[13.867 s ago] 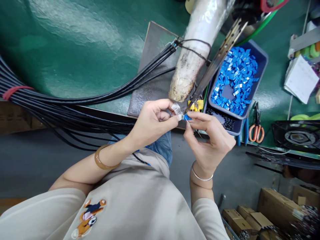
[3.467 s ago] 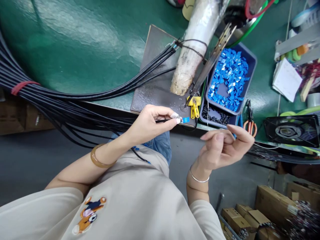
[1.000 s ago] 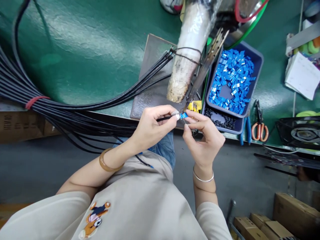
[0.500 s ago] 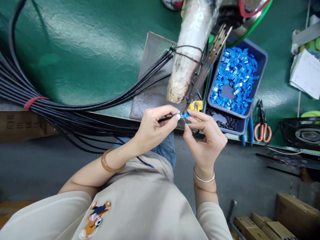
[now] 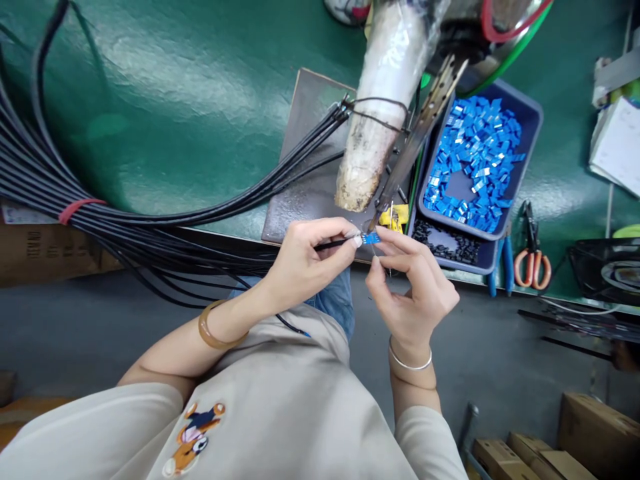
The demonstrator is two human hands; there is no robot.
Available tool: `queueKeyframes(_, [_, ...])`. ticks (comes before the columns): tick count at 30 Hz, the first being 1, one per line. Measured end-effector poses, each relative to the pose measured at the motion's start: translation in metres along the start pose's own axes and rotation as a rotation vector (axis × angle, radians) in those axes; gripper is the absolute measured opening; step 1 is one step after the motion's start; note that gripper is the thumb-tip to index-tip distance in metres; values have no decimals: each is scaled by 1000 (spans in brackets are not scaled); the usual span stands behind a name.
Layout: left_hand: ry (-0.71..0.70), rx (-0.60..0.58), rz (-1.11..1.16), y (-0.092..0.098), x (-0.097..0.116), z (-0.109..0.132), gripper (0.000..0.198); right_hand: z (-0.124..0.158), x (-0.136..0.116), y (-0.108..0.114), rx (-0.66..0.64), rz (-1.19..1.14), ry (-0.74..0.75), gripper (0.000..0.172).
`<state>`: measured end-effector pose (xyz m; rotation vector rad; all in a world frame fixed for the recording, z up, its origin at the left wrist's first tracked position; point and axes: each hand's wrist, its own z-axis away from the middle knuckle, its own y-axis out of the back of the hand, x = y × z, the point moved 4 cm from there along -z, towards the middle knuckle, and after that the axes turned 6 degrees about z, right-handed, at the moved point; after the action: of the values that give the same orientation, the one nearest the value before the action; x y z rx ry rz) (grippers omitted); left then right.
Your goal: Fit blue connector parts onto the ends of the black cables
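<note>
Carton (image 5: 65,257) below black cables (image 5: 135,217) reads "ITEM NO".

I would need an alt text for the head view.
The left hand holds a black cable at a blue connector near a soldering iron; the right hand pinches a thin wire. To the right, blue parts lie in a tray.

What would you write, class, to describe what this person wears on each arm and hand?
Both arms have short, pale beige sleeves. The left wrist carries a thick, rounded tan-brown bangle, and the left hand has a white covering on the thumb tip, its material unclear. The right wrist has a thin silver-coloured bracelet; the right hand shows no glove.
</note>
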<state>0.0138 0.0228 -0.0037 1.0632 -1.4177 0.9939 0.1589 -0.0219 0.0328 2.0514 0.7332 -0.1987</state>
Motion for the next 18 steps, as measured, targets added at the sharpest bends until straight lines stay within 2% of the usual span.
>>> queueKeyframes(6, [22, 25, 77, -2, 0, 3, 4, 4, -1, 1, 53, 59, 20, 18])
queueKeyframes(10, [-22, 38, 115, 1, 1, 9, 7, 6, 7, 2, -10, -81, -136, 15])
queueKeyframes(12, [-73, 22, 76, 2, 2, 11, 6, 8, 10, 4, 1, -132, -181, 15])
queueKeyframes(15, [-140, 14, 12, 3, 4, 13, 5, 9, 4, 11, 100, -25, -83, 19])
queueKeyframes(18, [-175, 6, -42, 3, 5, 15, 7, 10, -4, 6, 54, 61, 0, 20])
